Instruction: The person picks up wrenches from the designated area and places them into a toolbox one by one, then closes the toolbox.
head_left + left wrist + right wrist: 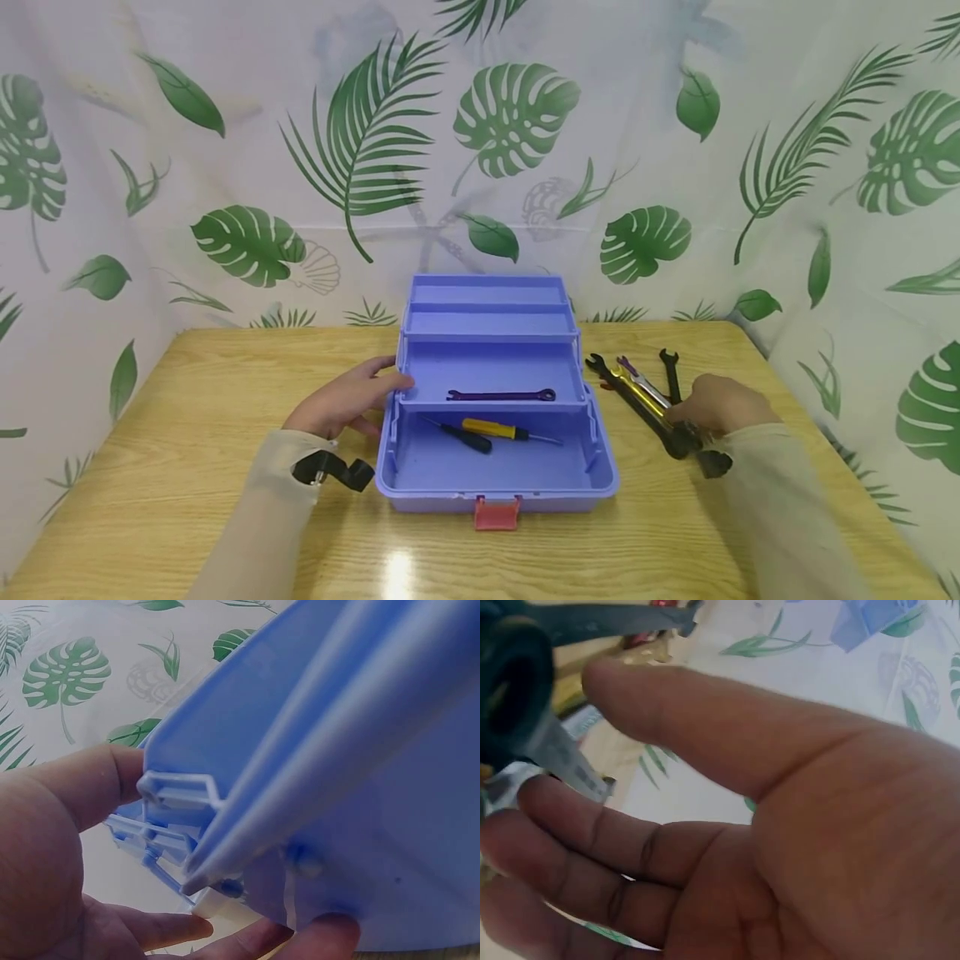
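One blue toolbox [431, 503] sits mid-table before me, tiers unfolded; two screwdrivers lie in its bottom, one yellow-handled [487, 428], one black-handled [477, 442]; one purple wrench [501, 396] rests along the front of the tray [491, 362] above them. I count at least four wrenches on the table [225, 417] to the right: a long black wrench [637, 406], a gold one, a silver one and a short black wrench [672, 379]; my right hand [723, 404] hides their near ends; its thumb stands apart from loosely bent fingers, by a dark ring end. My left hand [356, 396] rests against the toolbox's left side, fingers spread; one red latch [496, 514] hangs in front; a leaf-print cloth [255, 50] rises behind; dark marks on a pale metal shank [566, 757] are too blurred for me to read.
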Demonstrator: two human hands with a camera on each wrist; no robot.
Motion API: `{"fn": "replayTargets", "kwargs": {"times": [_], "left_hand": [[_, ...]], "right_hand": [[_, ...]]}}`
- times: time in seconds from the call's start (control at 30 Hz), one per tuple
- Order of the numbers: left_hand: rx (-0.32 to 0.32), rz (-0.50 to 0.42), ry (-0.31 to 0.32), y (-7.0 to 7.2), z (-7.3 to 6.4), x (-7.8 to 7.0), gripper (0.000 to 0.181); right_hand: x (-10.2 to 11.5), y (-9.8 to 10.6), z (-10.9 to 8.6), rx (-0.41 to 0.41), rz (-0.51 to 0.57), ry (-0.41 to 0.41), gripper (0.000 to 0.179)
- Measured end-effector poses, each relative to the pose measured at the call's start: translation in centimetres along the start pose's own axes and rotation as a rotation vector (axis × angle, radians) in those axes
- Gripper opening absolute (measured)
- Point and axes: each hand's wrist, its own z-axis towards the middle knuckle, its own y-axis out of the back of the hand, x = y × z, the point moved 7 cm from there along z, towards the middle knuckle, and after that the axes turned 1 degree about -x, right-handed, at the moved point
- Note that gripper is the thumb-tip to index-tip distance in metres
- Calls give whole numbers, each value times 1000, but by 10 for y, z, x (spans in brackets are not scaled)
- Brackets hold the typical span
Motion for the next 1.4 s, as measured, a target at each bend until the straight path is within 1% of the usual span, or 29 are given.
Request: {"fn": "replayTargets", "kwargs": {"times": [0.13, 0.3, 0.47, 0.73, 0.83, 1.0, 1.1, 1.17, 1.27, 1.4], "left_hand": [[-8, 9, 0, 0, 0, -1, 79], [-13, 9, 3, 1, 1, -1, 79], [-17, 7, -2, 1, 3, 1, 79], [-14, -26, -1, 1, 3, 1, 80], [-11, -31, -4, 1, 4, 1, 78], [-3, -39, -12, 1, 4, 1, 77], [-2, -38, -22, 1, 3, 0, 77], [-3, -35, -26, 1, 1, -1, 77], [-2, -39, -27, 0, 0, -2, 75], [8, -42, -24, 1, 0, -2, 76]], "right_hand": [[-1, -9, 3, 39, 24, -7, 42], [0, -15, 5, 60, 36, 1, 43], [2, -13, 4, 30, 52, 21, 36], [-1, -10, 2, -25, 78, 21, 21], [-1, -6, 1, -87, 88, 26, 22], [3, 7, 5, -274, 115, 24, 33], [7, 13, 8, -367, 142, 28, 32], [9, 15, 9, -403, 156, 32, 30], [13, 16, 9, -428, 166, 29, 28], [16, 18, 5, -460, 169, 28, 31]]}}
